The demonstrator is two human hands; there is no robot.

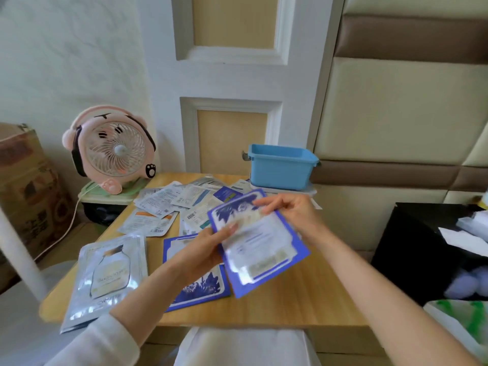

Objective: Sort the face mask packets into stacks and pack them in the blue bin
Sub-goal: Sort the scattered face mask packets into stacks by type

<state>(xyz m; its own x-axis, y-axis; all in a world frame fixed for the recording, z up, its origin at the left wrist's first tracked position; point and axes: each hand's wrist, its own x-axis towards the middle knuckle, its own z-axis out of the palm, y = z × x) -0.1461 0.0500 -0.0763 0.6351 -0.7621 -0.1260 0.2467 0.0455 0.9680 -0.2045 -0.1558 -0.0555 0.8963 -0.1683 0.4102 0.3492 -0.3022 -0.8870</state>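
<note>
Both hands hold one blue-bordered mask packet (260, 244) tilted above the wooden table (303, 299). My left hand (204, 249) grips its left edge, and my right hand (293, 210) pinches its top right corner. Under it a stack of blue packets (196, 289) lies flat on the table. A stack of silver packets with a bottle print (105, 276) lies at the table's left front. Several loose white and blue packets (171, 204) are scattered at the back. The blue bin (280, 166) stands open at the back right.
A pink desk fan (113, 150) stands on a green stand left of the table, with a cardboard box (26, 186) further left. A black cabinet (427, 247) with white items stands to the right. A padded wall panel rises behind the bin.
</note>
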